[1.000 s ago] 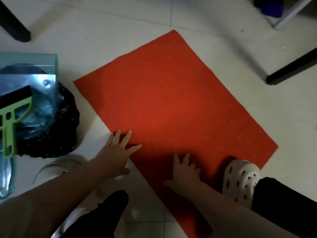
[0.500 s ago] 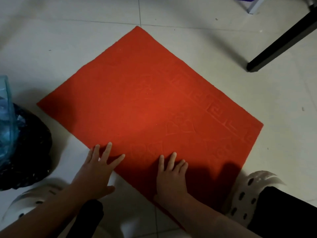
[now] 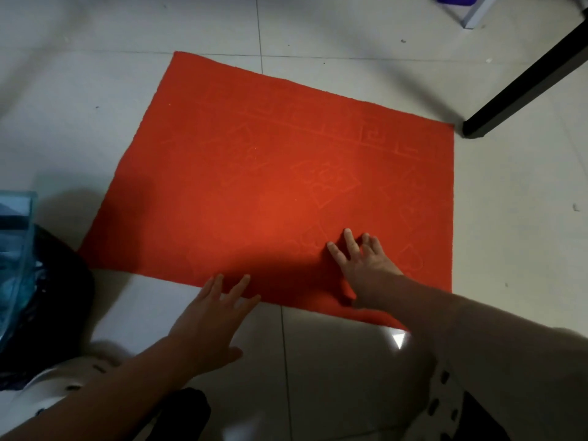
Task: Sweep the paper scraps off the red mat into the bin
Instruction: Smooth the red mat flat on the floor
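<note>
Two hands are spread wide, nothing held: the right hand [image 3: 369, 265] is pressed flat on the red rectangular felt mat [image 3: 270, 192], and the left hand [image 3: 206, 319] is laid at its near edge. The mat's left corner lies just beside the black-lined bin [image 3: 54, 281]; its far right corner nears a black metal leg [image 3: 521, 84]. Open pale floor tile [image 3: 95, 90] is seen beyond the far edge.
</note>
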A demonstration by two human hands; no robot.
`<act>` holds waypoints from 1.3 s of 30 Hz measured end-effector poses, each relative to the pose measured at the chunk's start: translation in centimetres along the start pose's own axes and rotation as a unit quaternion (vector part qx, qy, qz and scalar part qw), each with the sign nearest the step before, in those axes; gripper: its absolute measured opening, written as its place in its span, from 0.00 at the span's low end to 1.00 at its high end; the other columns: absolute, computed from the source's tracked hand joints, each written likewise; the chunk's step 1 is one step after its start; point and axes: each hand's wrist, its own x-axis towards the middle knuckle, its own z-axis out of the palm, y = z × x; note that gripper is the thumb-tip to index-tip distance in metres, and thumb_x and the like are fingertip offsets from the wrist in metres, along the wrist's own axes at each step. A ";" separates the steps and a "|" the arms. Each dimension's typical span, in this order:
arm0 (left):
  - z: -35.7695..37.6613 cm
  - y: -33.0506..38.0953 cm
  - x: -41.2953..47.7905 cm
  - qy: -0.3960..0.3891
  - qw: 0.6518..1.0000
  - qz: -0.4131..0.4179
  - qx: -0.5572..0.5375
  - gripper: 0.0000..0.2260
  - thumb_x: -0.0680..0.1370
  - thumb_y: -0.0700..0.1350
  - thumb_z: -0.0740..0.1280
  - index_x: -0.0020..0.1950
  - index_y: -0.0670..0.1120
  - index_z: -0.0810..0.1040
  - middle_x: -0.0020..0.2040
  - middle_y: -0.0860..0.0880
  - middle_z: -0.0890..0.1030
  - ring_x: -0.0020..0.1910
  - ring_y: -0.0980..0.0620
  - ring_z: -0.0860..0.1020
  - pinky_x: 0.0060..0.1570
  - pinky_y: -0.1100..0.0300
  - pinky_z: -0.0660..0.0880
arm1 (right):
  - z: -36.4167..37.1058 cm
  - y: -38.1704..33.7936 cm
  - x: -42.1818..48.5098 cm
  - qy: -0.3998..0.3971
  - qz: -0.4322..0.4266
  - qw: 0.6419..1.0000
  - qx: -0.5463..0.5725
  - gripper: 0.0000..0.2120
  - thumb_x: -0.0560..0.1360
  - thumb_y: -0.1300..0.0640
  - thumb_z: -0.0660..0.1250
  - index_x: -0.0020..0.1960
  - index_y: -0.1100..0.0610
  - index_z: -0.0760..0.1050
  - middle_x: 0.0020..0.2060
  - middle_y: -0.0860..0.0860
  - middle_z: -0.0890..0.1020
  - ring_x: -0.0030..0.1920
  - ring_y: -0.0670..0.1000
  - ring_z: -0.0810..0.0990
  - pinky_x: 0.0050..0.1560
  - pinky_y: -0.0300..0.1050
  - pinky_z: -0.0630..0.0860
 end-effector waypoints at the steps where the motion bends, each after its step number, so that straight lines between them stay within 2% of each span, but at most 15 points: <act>1: -0.1 -0.1 0.1 -0.004 1.000 0.008 -0.007 0.44 0.69 0.68 0.64 0.77 0.57 0.44 0.79 0.48 0.42 0.76 0.37 0.48 0.73 0.44 0.47 | -0.1 0.6 0.2 0.000 -0.005 1.000 -0.005 0.59 0.68 0.39 0.73 0.78 0.53 0.32 0.76 0.66 0.38 0.75 0.72 0.50 0.75 0.65 0.49; 4: -0.7 -0.6 0.4 -0.013 0.999 0.020 -0.049 0.44 0.69 0.68 0.64 0.77 0.57 0.46 0.79 0.51 0.46 0.77 0.42 0.49 0.74 0.47 0.53 | -0.3 2.1 0.5 -0.005 -0.019 1.000 -0.023 0.59 0.67 0.40 0.74 0.78 0.53 0.33 0.76 0.66 0.39 0.74 0.72 0.51 0.75 0.64 0.49; 7: -1.4 -1.7 0.7 0.012 0.993 -0.018 -0.118 0.41 0.69 0.68 0.63 0.77 0.58 0.50 0.79 0.54 0.47 0.78 0.49 0.50 0.73 0.50 0.56 | -1.9 4.0 0.9 -0.038 -0.037 0.999 -0.008 0.58 0.65 0.37 0.74 0.79 0.50 0.38 0.77 0.63 0.40 0.75 0.69 0.53 0.75 0.62 0.50; 9: -1.7 -2.6 1.0 0.024 0.992 -0.068 -0.108 0.40 0.70 0.68 0.63 0.77 0.59 0.49 0.79 0.51 0.41 0.78 0.44 0.44 0.74 0.45 0.53 | -3.8 5.2 1.4 -0.064 -0.048 0.996 0.032 0.54 0.65 0.36 0.74 0.79 0.49 0.46 0.78 0.60 0.46 0.76 0.64 0.56 0.75 0.62 0.51; 11: -1.9 -3.1 1.4 0.001 0.988 -0.122 -0.097 0.41 0.70 0.69 0.63 0.77 0.61 0.46 0.78 0.46 0.35 0.76 0.36 0.39 0.73 0.39 0.47 | -5.0 5.4 1.5 -0.042 -0.058 0.997 0.023 0.52 0.66 0.37 0.74 0.78 0.49 0.48 0.78 0.60 0.52 0.76 0.61 0.57 0.75 0.64 0.53; 12: -1.9 -3.3 1.7 -0.020 0.985 -0.143 -0.096 0.42 0.70 0.69 0.62 0.76 0.62 0.44 0.77 0.44 0.32 0.75 0.34 0.38 0.72 0.38 0.45 | -4.9 4.9 1.3 -0.022 -0.062 0.998 0.022 0.52 0.66 0.37 0.74 0.78 0.48 0.47 0.78 0.60 0.52 0.76 0.62 0.56 0.74 0.65 0.53; 14: -2.1 -3.6 2.0 -0.061 0.980 -0.163 -0.097 0.42 0.70 0.69 0.62 0.75 0.64 0.41 0.76 0.42 0.31 0.74 0.31 0.38 0.72 0.35 0.45 | -3.5 2.6 0.5 -0.010 -0.070 0.996 0.060 0.53 0.67 0.37 0.73 0.78 0.45 0.42 0.78 0.61 0.45 0.77 0.66 0.51 0.73 0.68 0.51; 18: -2.1 -3.8 2.2 -0.088 0.978 -0.159 -0.098 0.44 0.69 0.68 0.65 0.75 0.64 0.39 0.77 0.44 0.33 0.74 0.31 0.39 0.71 0.36 0.54 | -0.6 -1.5 -0.1 -0.019 -0.064 0.987 0.146 0.49 0.70 0.35 0.68 0.78 0.44 0.39 0.76 0.60 0.33 0.75 0.71 0.38 0.72 0.71 0.51; 25: -2.7 -2.3 1.0 -0.120 0.984 -0.119 -0.061 0.42 0.68 0.69 0.64 0.75 0.66 0.44 0.78 0.48 0.35 0.76 0.34 0.42 0.68 0.35 0.61 | 1.2 0.3 -0.2 -0.002 -0.042 0.978 0.206 0.42 0.72 0.40 0.66 0.77 0.44 0.45 0.77 0.55 0.35 0.76 0.66 0.36 0.73 0.70 0.50; 32: -1.9 -0.1 0.2 -0.087 0.990 -0.106 -0.037 0.37 0.70 0.68 0.63 0.74 0.65 0.49 0.78 0.48 0.42 0.75 0.37 0.51 0.67 0.39 0.66 | 2.6 0.2 -0.7 0.022 -0.021 0.970 0.243 0.39 0.72 0.40 0.66 0.76 0.44 0.49 0.78 0.53 0.37 0.76 0.65 0.36 0.73 0.70 0.48; 35: -2.4 -0.2 0.4 -0.069 0.989 -0.116 -0.051 0.33 0.71 0.66 0.63 0.73 0.64 0.54 0.77 0.48 0.49 0.74 0.39 0.57 0.66 0.42 0.68 | 2.9 -0.2 -0.9 0.071 0.001 0.957 0.281 0.33 0.73 0.43 0.65 0.74 0.45 0.56 0.79 0.50 0.43 0.78 0.62 0.40 0.74 0.67 0.50; 37: -3.2 -0.4 1.2 -0.041 0.989 -0.130 -0.051 0.31 0.71 0.65 0.64 0.71 0.62 0.57 0.74 0.47 0.56 0.69 0.42 0.64 0.64 0.44 0.70 | 3.2 -0.1 -1.1 0.126 0.030 0.945 0.301 0.29 0.73 0.43 0.64 0.72 0.47 0.61 0.78 0.50 0.52 0.78 0.57 0.48 0.74 0.61 0.55; 39: -4.0 -0.2 2.6 -0.008 0.988 -0.148 -0.036 0.34 0.69 0.66 0.63 0.72 0.59 0.55 0.72 0.46 0.58 0.68 0.41 0.63 0.64 0.42 0.68 | 3.7 0.6 -1.3 0.180 0.061 0.931 0.311 0.27 0.73 0.45 0.63 0.70 0.49 0.64 0.74 0.50 0.61 0.73 0.55 0.59 0.69 0.55 0.62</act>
